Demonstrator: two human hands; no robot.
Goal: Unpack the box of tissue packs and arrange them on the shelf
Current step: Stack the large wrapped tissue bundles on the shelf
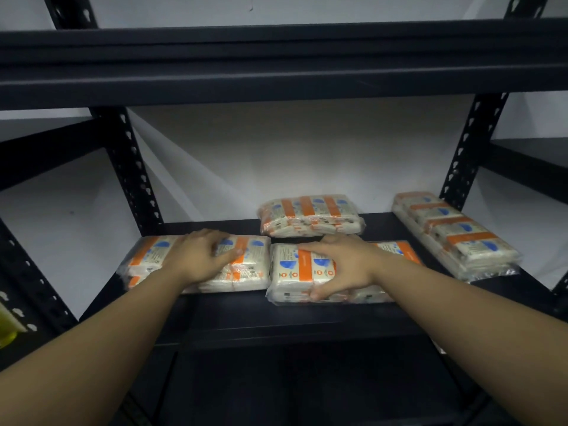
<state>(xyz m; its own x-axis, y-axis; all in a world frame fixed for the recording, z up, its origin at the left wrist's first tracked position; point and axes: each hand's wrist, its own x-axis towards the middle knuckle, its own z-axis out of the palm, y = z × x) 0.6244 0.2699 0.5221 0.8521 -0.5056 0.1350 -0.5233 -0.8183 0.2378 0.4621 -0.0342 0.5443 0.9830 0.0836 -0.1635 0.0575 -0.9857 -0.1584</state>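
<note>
Several plastic-wrapped tissue packs, white with orange bands and blue marks, lie on the black shelf (276, 315). My left hand (203, 256) rests flat on top of the front left pack (249, 265), fingers relaxed. My right hand (344, 265) holds the front middle pack (289, 272), fingers spread over its top and thumb hooked on its front edge. Those two packs sit side by side, nearly touching. A third pack (310, 215) lies behind them against the wall. A long pack (455, 232) lies at an angle on the right end. No box is in view.
The black beam of the shelf above (276, 78) hangs low over the packs. Perforated uprights stand at the back left (129, 167) and back right (467, 155). A yellow object (7, 327) shows at the left edge. A darker lower level lies below.
</note>
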